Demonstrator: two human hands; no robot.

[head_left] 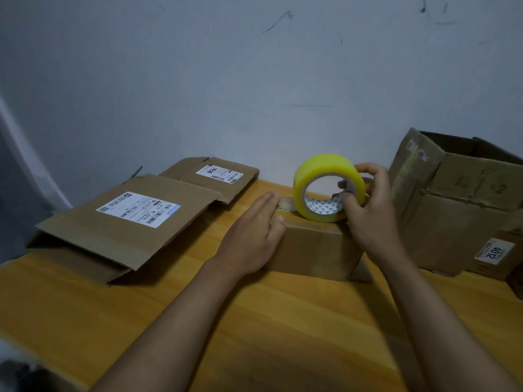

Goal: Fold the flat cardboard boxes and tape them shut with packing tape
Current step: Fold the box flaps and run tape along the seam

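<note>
A small folded cardboard box [314,247] stands in the middle of the wooden table [254,321]. My right hand [368,210] grips a yellow roll of packing tape [325,171] standing on the box's top, fingers through its core. A short strip of tape [285,203] runs from the roll to the left over the box top. My left hand [252,233] lies flat with straight fingers on the box's left end, pressing there. Two flat cardboard boxes [127,222] [215,176] with shipping labels lie to the left.
A large open cardboard box [452,205] stands at the right, close to my right hand, with a smaller labelled box [493,256] in front of it. A grey wall runs right behind the table. The table's near part is bare wood.
</note>
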